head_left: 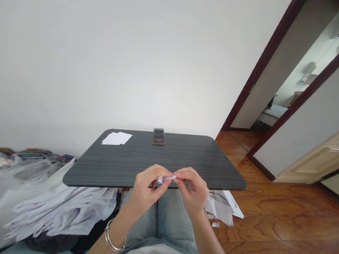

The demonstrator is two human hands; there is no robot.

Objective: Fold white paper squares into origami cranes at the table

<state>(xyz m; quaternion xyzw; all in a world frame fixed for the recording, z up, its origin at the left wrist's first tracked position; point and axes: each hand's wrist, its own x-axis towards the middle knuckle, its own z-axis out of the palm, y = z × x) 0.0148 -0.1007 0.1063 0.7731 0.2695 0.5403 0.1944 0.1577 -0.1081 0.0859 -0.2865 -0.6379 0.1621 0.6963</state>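
A small, tightly folded white paper (pixel 165 179)

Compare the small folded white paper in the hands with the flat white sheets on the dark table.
The small folded white paper is creased and bunched, while the flat white sheets lie open and overlapping. The folded paper is pinched in the air between the left hand and right hand; the sheets rest on the dark striped table. The folded paper looks smaller. Both are white paper.

The left hand (pixel 145 189) and right hand (pixel 192 192) are hiding most of the paper (pixel 164 179), concealing its folds, and the phone (pixel 158 136) is showing a screen too small to read.
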